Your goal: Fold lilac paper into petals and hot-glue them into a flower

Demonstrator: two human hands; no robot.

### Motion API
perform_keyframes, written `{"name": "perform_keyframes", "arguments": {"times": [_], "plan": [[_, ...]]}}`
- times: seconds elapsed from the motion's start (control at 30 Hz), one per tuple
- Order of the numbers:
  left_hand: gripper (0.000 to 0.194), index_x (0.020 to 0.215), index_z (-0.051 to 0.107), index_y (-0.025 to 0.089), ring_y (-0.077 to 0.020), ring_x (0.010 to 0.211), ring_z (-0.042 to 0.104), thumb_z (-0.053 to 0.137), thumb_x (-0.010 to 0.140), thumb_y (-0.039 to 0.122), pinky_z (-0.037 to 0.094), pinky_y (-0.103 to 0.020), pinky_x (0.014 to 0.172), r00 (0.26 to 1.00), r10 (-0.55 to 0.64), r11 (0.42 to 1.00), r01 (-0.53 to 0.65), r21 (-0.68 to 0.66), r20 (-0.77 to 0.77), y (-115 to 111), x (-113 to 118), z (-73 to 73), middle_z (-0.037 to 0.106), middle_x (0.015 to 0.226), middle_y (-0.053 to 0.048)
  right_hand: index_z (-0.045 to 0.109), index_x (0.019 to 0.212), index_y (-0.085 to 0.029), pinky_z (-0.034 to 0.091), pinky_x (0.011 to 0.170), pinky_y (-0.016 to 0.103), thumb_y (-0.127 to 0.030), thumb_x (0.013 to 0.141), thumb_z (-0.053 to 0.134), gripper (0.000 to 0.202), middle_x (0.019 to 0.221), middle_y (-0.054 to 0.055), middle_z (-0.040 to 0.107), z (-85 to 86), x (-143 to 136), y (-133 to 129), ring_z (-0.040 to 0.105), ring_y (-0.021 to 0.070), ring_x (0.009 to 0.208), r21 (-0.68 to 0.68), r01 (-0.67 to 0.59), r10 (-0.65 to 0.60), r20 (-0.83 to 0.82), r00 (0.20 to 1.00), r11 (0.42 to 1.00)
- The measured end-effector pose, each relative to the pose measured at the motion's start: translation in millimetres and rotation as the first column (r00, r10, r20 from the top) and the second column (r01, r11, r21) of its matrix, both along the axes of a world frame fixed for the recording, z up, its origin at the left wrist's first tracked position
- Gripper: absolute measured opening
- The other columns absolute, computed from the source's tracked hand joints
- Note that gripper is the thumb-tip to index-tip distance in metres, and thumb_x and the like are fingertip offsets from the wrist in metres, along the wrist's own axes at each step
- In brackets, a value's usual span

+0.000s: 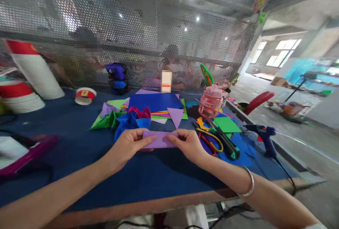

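A folded strip of purple paper (160,140) is stretched level between my two hands, just above the blue tabletop. My left hand (134,141) pinches its left end, thumb on the near face and fingers behind. At the right end my right hand (188,143) grips it the same way. Beyond the strip lies a purple paper triangle (176,116), its tip pointing at my right hand. Crumpled-looking folded shapes in blue (129,122), green (109,120) and magenta (140,113) sit past my left hand. Behind them rests a stack of coloured sheets topped by dark blue paper (155,101).
Right of my hands lie yellow-handled scissors (218,142), a black-and-green cutter (229,144) and a blue glue gun (265,135). A pink bottle (210,101) stands behind them. Paper cups (34,70) and a purple object (31,153) occupy the left. A perforated metal screen (143,27) backs the table.
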State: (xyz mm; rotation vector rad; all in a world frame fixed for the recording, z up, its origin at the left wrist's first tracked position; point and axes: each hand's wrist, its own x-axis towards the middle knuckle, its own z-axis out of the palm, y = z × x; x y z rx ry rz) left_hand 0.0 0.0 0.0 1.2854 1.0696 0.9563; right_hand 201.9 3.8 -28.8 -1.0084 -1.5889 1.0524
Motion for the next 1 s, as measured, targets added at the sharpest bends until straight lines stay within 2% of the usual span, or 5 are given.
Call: {"name": "perform_keyframes", "arguments": {"times": [0.33, 1.0], "plan": [[0.036, 0.074, 0.075, 0.019, -0.0138, 0.068, 0.062, 0.085, 0.057, 0.049, 0.057, -0.022, 0.065, 1.0, 0.0, 1.0, 0.0, 0.013, 0.017, -1.5, 0.4, -1.3, 0.071, 0.07, 0.0, 0.072, 0.068, -0.016, 0.031, 0.053, 0.023, -0.048, 0.074, 0.068, 0.033, 0.06, -0.001, 0.057, 1.0, 2.4, -0.5, 0.044, 0.0102, 0.058, -0.016, 0.038, -0.037, 0.042, 0.998, 0.999], [0.034, 0.076, 0.075, 0.019, -0.0119, 0.064, 0.06, 0.084, 0.06, 0.048, 0.054, -0.02, 0.06, 0.999, -0.039, 0.999, 0.038, 0.035, 0.034, -2.2, -0.5, -4.6, 0.069, 0.068, 0.002, 0.065, 0.064, -0.014, 0.029, 0.054, 0.022, -0.047, 0.077, 0.066, 0.035, 0.059, -0.003, 0.051, 1.9, 3.2, -2.4, 0.039, 0.0087, 0.058, 0.018, 0.056, -0.057, 0.052, 0.997, 0.998]]}}
